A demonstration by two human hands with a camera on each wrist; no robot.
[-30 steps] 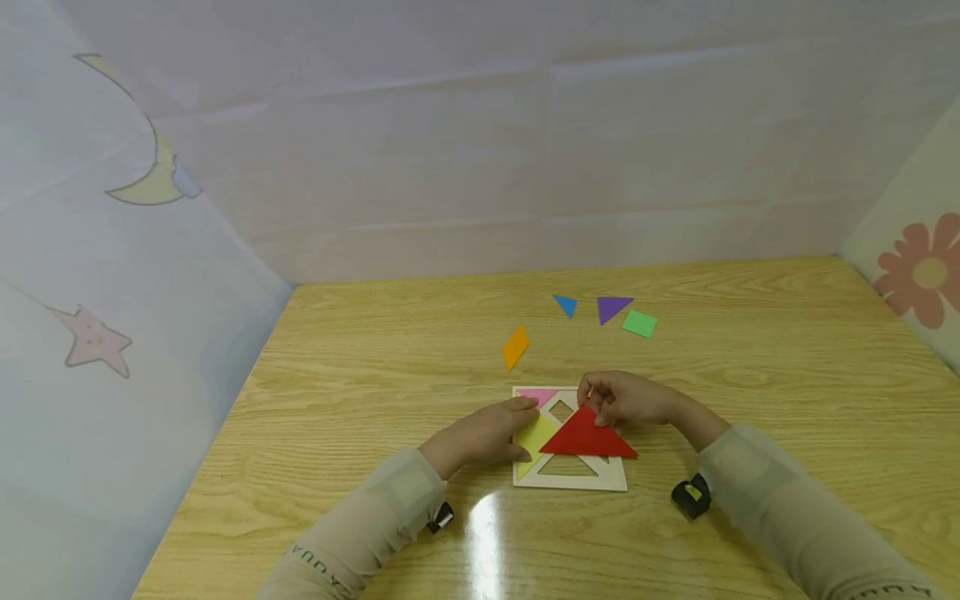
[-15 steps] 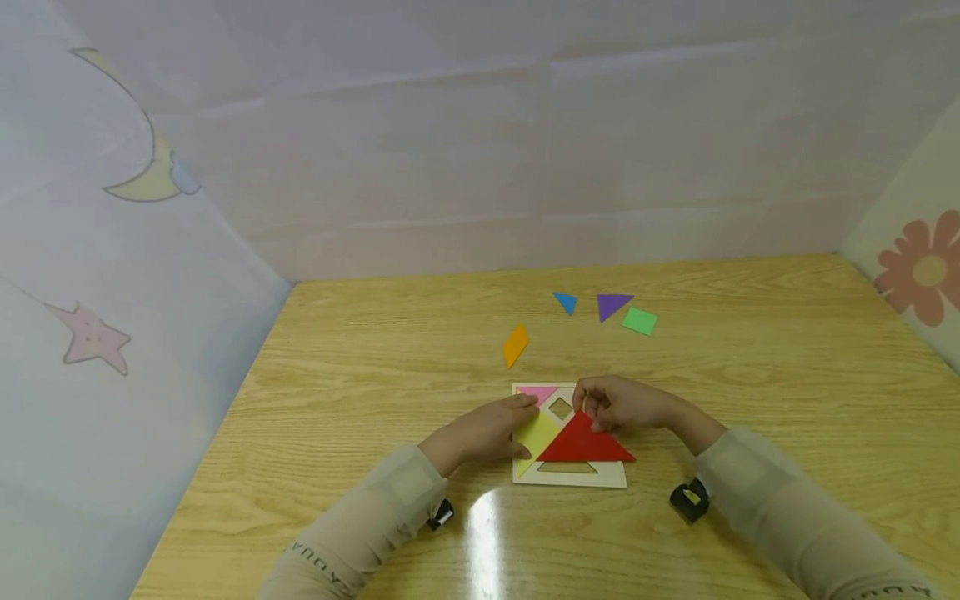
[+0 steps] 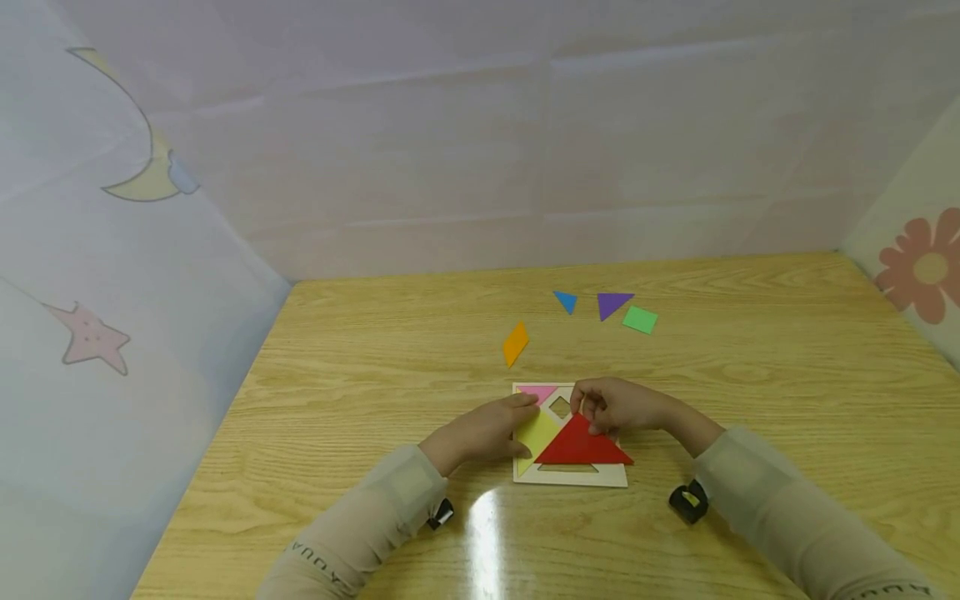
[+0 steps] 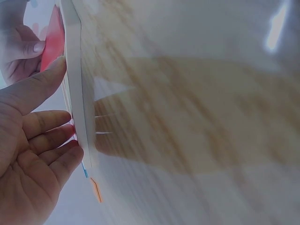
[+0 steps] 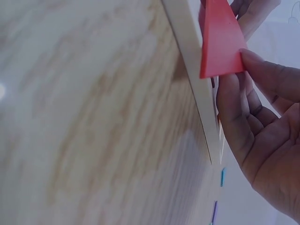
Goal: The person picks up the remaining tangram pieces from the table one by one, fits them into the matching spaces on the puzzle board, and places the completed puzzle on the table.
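Observation:
A pale tangram board (image 3: 609,477) lies on the table with a yellow triangle (image 3: 537,434) and a pink triangle (image 3: 537,392) set in its left side. My left hand (image 3: 483,431) rests along the board's left edge, thumb and fingers spread over the yellow and pink pieces; the left wrist view shows its fingertips against the rim. Between thumb and fingers my right hand (image 3: 624,405) pinches a large red triangle (image 3: 583,443) near its top corner. The red triangle is over the board's middle, tilted and partly raised in the right wrist view (image 5: 222,44).
Beyond the board lie an orange parallelogram (image 3: 515,344), a blue triangle (image 3: 567,302), a purple triangle (image 3: 612,304) and a green square (image 3: 640,319). A cut-out shows below the red triangle and another, small one, above it. Printed cloth (image 3: 420,167) stands behind the wooden table (image 3: 360,358).
The red triangle, held in my right hand, has shifted slightly left and toward me over the board, covering more of the lower cut-out. My left hand has stayed in place.

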